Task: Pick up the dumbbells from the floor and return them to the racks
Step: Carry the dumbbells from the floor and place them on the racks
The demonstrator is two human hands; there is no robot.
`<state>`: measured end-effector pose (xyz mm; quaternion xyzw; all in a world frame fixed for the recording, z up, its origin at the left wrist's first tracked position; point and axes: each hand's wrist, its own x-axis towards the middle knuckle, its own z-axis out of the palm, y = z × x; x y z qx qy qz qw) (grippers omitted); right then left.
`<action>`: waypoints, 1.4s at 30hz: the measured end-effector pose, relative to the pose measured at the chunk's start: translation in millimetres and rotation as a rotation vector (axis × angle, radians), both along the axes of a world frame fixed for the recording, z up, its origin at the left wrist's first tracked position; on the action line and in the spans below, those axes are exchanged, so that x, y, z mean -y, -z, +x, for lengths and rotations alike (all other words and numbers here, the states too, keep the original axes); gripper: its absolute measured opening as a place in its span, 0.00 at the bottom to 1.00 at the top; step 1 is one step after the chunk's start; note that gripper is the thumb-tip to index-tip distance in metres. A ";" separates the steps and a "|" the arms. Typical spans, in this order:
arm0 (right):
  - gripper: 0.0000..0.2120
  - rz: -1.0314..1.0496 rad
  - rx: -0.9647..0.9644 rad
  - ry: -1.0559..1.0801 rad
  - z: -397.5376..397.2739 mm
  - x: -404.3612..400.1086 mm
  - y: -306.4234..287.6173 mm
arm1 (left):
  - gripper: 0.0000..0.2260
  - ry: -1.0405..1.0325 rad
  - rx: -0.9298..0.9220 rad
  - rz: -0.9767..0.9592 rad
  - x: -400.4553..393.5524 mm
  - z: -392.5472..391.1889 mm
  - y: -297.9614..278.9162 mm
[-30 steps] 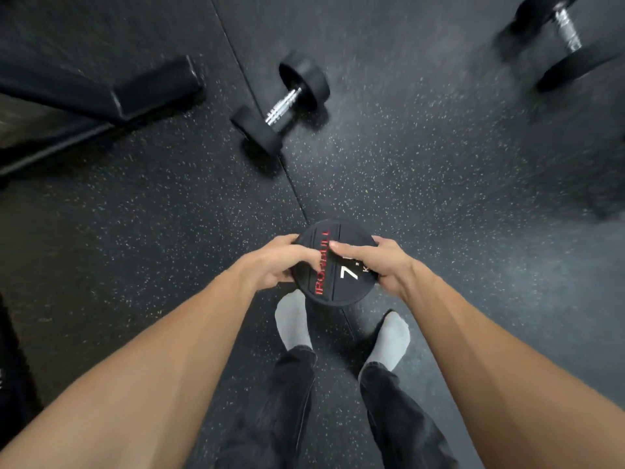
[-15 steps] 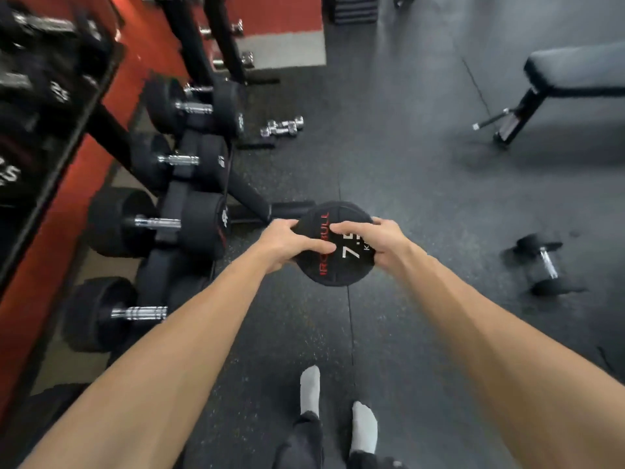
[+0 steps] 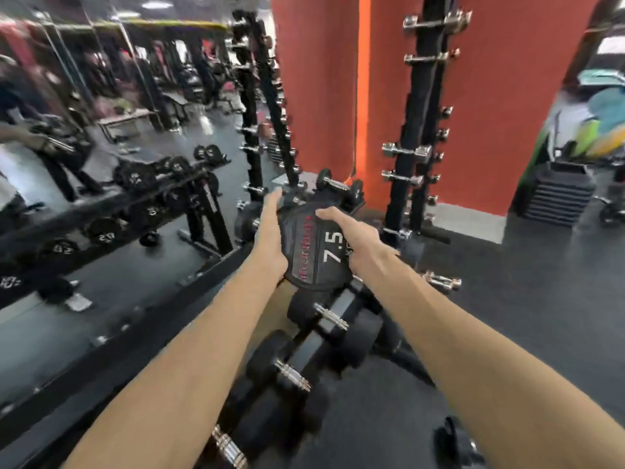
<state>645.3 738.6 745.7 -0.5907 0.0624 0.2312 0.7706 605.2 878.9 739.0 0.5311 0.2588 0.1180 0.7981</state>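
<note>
The dumbbell [image 3: 316, 247], low over the floor and the feet a second ago, is now raised in front of the rack [image 3: 324, 336]. The left hand [image 3: 270, 231] has shifted from a curled grip to lying flatter along its edge. The right hand [image 3: 355, 236] has moved onto its face.

Orange-red pillar [image 3: 507, 113] at upper centre, its lower band pale. Wall mirror [image 3: 101, 130] fills the left side; reflections blurred. Stack of dark step platforms [image 3: 558, 198] on the dark rubber floor [image 3: 541, 316] just right of the pillar. Behind the stack, blurred green and blue items [image 3: 602, 123], type unclear.
</note>
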 end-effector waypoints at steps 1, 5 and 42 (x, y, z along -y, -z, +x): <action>0.16 0.022 0.024 -0.056 0.1 -21.1 -10.0 | 0.34 -0.073 0.007 -0.009 -23.1 -1.7 -9.8; 0.31 0.045 0.076 -0.216 -4.4 -101.2 -28.0 | 0.36 -0.313 -0.004 0.011 -97.1 -24.2 -29.9; 0.36 -0.109 -0.150 -0.648 133.5 -387.8 105.8 | 0.37 -0.669 -0.462 0.350 -311.4 38.6 87.5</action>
